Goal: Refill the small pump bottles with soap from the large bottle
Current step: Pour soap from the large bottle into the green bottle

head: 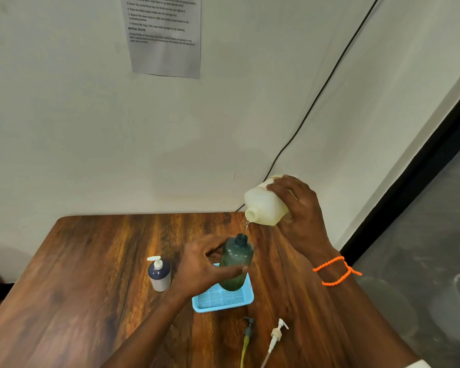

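The green bottle (235,264) stands open in the blue tray (223,301); my left hand (205,264) grips its body. My right hand (300,213) grasps the large bottle (263,205), tilted above it, and a thin stream, I think, runs from its mouth. The white pump bottle (159,274) stands beside on the table (91,261).

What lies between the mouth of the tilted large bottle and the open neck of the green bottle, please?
In the head view, a thin stream of soap runs from the large bottle towards the green bottle; nothing else.

Printed paper sheet (165,35) on the wall, black cable (316,99), orange beaded bracelet (335,270)
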